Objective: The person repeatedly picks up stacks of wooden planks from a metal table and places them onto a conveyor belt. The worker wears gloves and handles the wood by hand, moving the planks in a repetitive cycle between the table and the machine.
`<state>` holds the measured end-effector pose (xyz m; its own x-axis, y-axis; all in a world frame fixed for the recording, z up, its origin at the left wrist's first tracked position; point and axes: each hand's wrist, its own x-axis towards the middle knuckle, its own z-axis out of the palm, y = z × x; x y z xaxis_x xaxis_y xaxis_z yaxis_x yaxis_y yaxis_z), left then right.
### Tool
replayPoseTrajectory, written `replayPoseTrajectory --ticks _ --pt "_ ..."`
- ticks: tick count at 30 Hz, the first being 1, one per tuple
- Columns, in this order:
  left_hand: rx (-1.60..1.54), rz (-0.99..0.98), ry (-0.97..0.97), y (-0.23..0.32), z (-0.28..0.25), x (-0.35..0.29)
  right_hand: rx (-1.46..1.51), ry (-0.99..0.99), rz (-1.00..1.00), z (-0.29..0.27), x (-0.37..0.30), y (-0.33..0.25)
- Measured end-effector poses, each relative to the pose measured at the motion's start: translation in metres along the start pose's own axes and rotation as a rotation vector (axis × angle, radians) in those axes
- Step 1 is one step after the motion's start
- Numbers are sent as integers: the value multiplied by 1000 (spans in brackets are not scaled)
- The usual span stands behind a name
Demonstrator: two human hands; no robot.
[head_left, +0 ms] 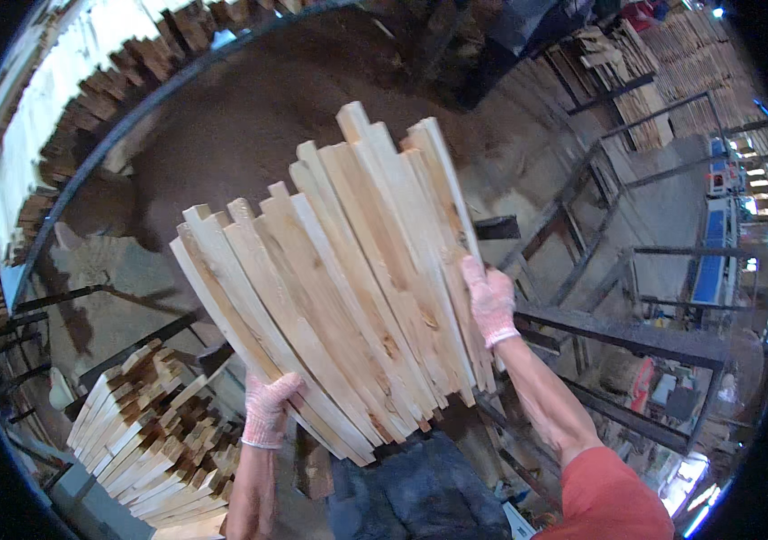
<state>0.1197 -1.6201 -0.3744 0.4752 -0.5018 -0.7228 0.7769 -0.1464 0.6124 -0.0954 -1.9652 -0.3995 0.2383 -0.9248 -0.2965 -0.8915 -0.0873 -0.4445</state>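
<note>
A wide bundle of pale wooden strips lies side by side between my two gloved hands, tilted, with uneven far ends. My left hand, in a pinkish knit glove, grips the bundle's near left edge, its thumb over the outer strip. On the right side, my right hand in a matching glove presses against the outermost strip, its thumb along the edge. The fingers of both hands are partly hidden behind the wood. Beneath the near ends, dark cloth shows.
A stack of cut wood stands at the lower left. More wood pieces line a curved metal edge at the upper left. Black metal frames stand to the right, with a blue machine part beyond. Stacked boards lie at the far right.
</note>
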Motion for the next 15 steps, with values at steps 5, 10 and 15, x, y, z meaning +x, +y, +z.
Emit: replayPoseTrajectory --ticks 5,10,15 --pt "52 106 86 41 20 -54 497 39 -206 -54 -31 -24" --pt "0 303 49 66 47 -106 674 141 -238 -94 -33 -24" --pt "167 453 -30 83 63 -188 1052 65 -364 -171 -66 -31"
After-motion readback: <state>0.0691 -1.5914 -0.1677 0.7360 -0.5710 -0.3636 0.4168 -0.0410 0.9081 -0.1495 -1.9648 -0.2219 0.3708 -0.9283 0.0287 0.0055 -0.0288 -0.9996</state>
